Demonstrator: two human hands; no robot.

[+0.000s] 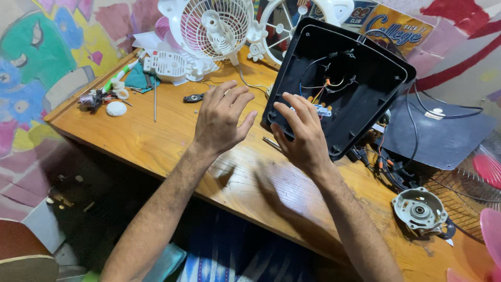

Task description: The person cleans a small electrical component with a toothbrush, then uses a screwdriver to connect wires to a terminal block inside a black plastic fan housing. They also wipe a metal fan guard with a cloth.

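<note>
A black plastic fan base shell (pixel 360 94) stands tilted on the wooden table (pixel 156 141), its open inside facing me with thin wires and a small switch block (pixel 321 109) inside. My right hand (pixel 302 133) rests on the shell's lower left edge, fingers spread over the rim next to the switch block. My left hand (pixel 222 117) hovers open just left of the shell, fingers apart and holding nothing. A thin metal tool (pixel 271 142) lies on the table between my hands.
A white fan grille (pixel 216 26) and white fan parts (pixel 167 65) stand at the back. A grey motor housing (pixel 419 210) sits at right near black cables (pixel 396 167). A screwdriver (pixel 122 70), a metal rod (pixel 155 96) and small bits lie at the left.
</note>
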